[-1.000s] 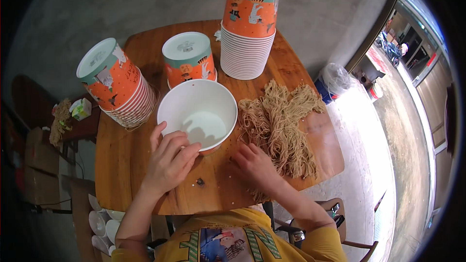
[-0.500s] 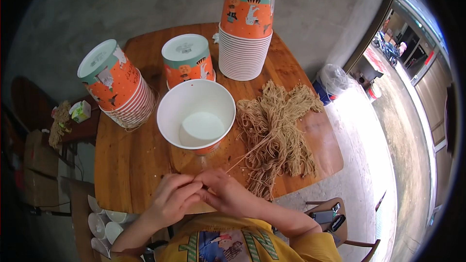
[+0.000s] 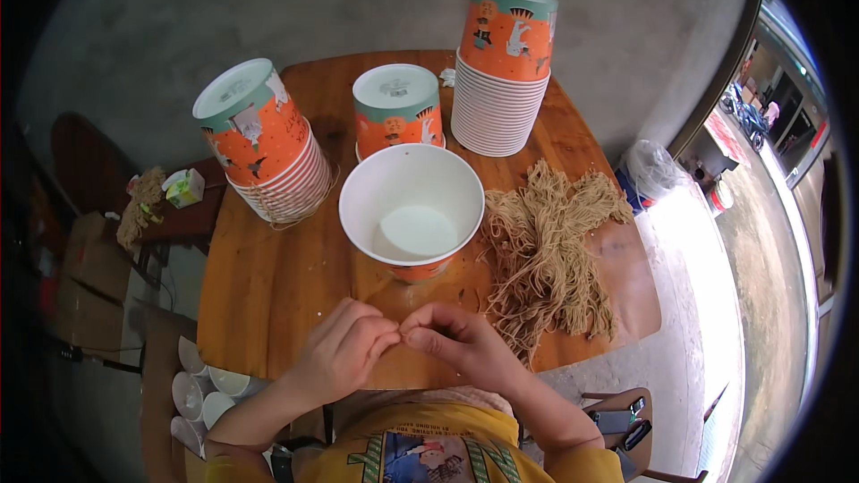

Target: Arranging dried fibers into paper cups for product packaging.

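Close to the table's near edge, my left hand (image 3: pixel 347 351) and my right hand (image 3: pixel 458 340) meet with fingertips pinched together. Whatever lies between them is too small to make out. Just beyond them an open paper bucket (image 3: pixel 407 186), white inside and orange outside, stands upright. A loose bundle of tan, string-like strands (image 3: pixel 555 259) spreads over the table to the right of the bucket, beside my right hand.
Upside-down orange paper buckets form a left stack (image 3: pixel 259 139), a short middle stack (image 3: pixel 398 121) and a tall right stack (image 3: pixel 503 80) on the wooden table (image 3: pixel 268 304). White cups (image 3: pixel 188 394) fill a box at lower left. A chair (image 3: pixel 626 420) holds small dark items.
The view has shifted, so the table sits further right. My hands have come slightly apart, fingertips still meeting. A strand that ran from them to the bundle no longer shows.
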The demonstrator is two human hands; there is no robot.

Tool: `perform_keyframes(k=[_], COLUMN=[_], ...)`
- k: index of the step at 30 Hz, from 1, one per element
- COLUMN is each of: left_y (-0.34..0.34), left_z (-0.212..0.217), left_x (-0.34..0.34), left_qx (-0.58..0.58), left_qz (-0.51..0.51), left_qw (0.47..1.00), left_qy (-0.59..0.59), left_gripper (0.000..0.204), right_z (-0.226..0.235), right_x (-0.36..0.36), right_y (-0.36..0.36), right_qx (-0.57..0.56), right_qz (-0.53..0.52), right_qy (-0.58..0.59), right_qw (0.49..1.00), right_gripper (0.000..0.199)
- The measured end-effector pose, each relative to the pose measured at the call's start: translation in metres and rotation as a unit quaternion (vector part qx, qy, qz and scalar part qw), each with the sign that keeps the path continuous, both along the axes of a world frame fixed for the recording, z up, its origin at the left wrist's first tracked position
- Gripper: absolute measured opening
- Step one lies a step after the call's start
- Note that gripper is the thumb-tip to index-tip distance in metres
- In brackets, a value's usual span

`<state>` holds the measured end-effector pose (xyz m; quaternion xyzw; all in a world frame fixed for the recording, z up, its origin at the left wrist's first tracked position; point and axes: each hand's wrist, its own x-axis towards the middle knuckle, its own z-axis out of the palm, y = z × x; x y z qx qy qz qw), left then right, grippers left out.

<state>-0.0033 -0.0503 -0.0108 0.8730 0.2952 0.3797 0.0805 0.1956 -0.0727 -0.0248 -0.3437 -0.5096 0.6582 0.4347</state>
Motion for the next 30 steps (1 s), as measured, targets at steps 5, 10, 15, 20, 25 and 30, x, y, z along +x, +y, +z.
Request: perform_keyframes(k=[5, 10, 15, 20, 25, 30], left_y=[-0.001, 0.005, 0.008, 0.01, 0.014, 0.013], left_z=[0.011, 0.013, 0.015, 0.01, 0.0, -0.004], left_x=[0.017, 0.022, 0.021, 0.022, 0.023, 0.024], left_qx=[-0.208, -0.354, -0.359, -0.345, -0.09, -0.244], left_qz=[-0.019, -0.037, -0.039, -0.05, -0.048, -0.035], left_qw=[0.977, 0.932, 0.929, 0.933, 0.995, 0.966], left_qy=[-0.05, -0.067, -0.082, -0.087, 0.001, -0.084], left_gripper=[0.014, 0.007, 0.006, 0.01, 0.024, 0.016], right_z=[0.007, 0.0, -0.004, -0.012, -0.022, -0.023], right_x=[0.015, 0.014, 0.015, 0.012, 0.009, 0.004], right_y=[-0.001, -0.001, 0.003, 0.004, 0.006, 0.005], right_qx=[-0.008, 0.02, 0.02, 0.006, 0.012, 0.03], right_qz=[-0.022, -0.071, -0.068, -0.083, -0.097, -0.127], right_qy=[-0.084, -0.089, -0.056, -0.023, 0.035, 0.023], right_qw=[0.996, 0.993, 0.996, 0.996, 0.995, 0.991], right_gripper=[0.014, 0.01, 0.009, 0.008, 0.005, 0.005])
